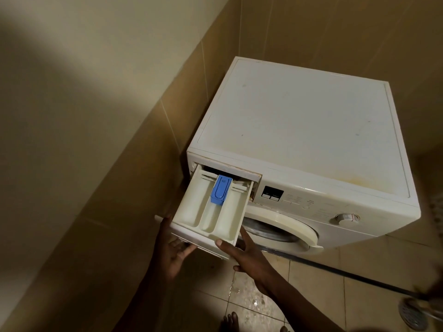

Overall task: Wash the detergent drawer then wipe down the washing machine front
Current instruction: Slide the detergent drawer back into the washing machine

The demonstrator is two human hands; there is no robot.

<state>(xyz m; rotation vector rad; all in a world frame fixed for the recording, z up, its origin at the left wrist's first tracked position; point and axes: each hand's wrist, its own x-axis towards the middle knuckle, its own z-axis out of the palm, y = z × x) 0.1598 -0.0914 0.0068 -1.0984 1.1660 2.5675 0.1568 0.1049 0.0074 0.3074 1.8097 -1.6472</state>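
Note:
A white front-loading washing machine [299, 130] stands in a tiled corner. Its cream detergent drawer [191, 207], with three compartments and a blue insert [221, 189], is pulled far out of its slot at the machine's top left. My left hand [171, 250] grips the drawer's front panel from below at the left. The drawer's right front corner is gripped by my right hand [242, 256], thumb on its rim. On the machine front I see a dark display [272, 193], a round dial [345, 218] and the round door [282, 232].
Tan tiled walls close in on the left and behind the machine. A dark hose [347, 274] runs along the wet tiled floor [251, 295] to the right. A round floor drain [413, 313] sits at the lower right. My bare toes [231, 319] show at the bottom.

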